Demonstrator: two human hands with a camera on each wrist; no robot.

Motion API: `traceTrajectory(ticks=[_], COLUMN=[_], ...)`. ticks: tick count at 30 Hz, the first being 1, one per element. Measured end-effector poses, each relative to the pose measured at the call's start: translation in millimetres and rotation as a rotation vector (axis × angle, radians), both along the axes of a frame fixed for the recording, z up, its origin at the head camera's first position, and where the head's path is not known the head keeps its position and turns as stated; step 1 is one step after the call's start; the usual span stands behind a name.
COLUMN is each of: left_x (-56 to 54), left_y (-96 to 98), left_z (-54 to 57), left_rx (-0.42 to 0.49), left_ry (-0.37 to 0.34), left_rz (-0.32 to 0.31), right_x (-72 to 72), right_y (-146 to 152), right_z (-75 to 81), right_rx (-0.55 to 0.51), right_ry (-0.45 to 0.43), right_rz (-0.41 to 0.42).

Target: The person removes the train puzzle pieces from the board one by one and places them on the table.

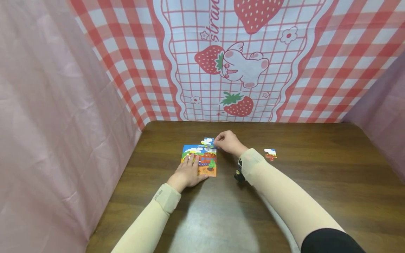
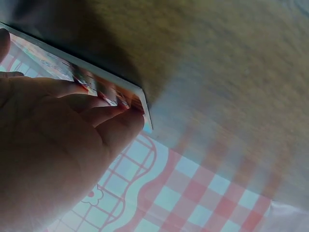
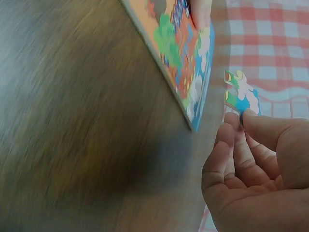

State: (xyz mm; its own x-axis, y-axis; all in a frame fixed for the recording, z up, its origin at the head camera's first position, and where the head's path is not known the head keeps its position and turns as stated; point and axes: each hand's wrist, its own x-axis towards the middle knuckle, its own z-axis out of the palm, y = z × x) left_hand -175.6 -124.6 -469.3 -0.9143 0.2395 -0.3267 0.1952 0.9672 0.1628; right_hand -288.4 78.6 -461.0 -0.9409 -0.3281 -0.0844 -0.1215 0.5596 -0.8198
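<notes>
A colourful jigsaw puzzle board (image 1: pixel 211 171) lies on the table, showing blue sky, clouds and an orange ground. Across its lower left part rests my left hand (image 1: pixel 188 173), fingers spread and mostly straight, hiding that area. The left wrist view shows the left fingertips (image 2: pixel 130 121) on the board's face. Between thumb and curled forefinger, my right hand (image 1: pixel 230 143) pinches a puzzle piece (image 3: pixel 244 94) with blue sky, white cloud and green edges. In the head view this piece overlaps the area just beyond the board's far right edge.
Another puzzle piece (image 1: pixel 270 154), white, blue and red, lies apart on the wooden table (image 1: pixel 316 168) to the right. A strawberry-print checked cloth (image 1: pixel 240 88) hangs at the table's far edge. Pink curtains (image 1: pixel 63 123) hang at the sides.
</notes>
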Motion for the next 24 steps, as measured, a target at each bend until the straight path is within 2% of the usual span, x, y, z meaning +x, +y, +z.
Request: traceTrajectory(ticks=[15,24], left_x=[-2.8,-3.0], left_y=[-3.1,-3.4], left_z=[-0.3,2.0], left_rx=[0.028,0.035], left_ry=[0.006,-0.003], left_rz=[-0.004,0.003], right_x=[3.7,2.7], right_y=[66,105], right_z=[9.5,2.6], right_rx=[-0.005,-0.015], right_ry=[0.021,0.032], right_rz=[-0.044,-0.069])
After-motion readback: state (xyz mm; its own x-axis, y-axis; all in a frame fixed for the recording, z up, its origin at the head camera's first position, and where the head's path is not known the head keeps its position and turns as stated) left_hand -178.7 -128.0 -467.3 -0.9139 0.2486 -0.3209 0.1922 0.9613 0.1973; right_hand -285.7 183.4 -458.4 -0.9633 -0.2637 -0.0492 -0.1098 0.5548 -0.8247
